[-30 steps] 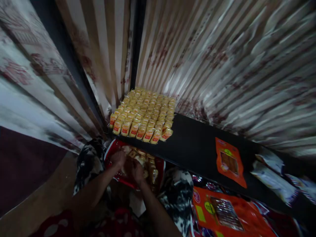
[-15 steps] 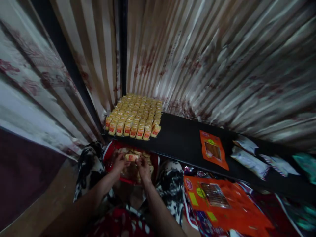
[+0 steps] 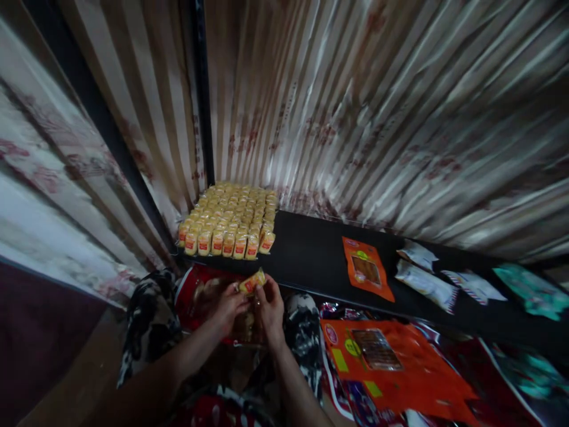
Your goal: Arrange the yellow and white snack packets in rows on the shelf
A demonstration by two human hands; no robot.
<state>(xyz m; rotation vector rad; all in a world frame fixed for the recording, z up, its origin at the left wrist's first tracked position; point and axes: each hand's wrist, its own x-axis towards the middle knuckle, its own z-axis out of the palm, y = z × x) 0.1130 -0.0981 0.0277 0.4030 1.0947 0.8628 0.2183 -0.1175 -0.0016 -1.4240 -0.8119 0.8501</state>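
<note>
Between my two hands is a small wrapped snack (image 3: 252, 282) in a yellow packet with a red label. My left hand (image 3: 232, 303) pinches its left end, and my right hand (image 3: 269, 301) grips its right end. Below them, between my knees, sits a red bag or container (image 3: 189, 296) with more wrapped pieces inside, partly hidden by my hands. Just beyond, on the black shelf (image 3: 306, 252), stand rows of matching yellow packets (image 3: 229, 222) packed closely together.
Farther right on the shelf lie an orange snack pouch (image 3: 367, 268), white packets (image 3: 424, 283) and a green packet (image 3: 533, 290). A large orange bag (image 3: 391, 362) lies over other bags beside my right knee. Striped plastic sheeting (image 3: 347, 118) hangs behind the shelf.
Both hands have lifted the wrapped snack up out of the red container, toward the shelf edge. The view has shifted slightly, so the shelf appears lower and farther left.
</note>
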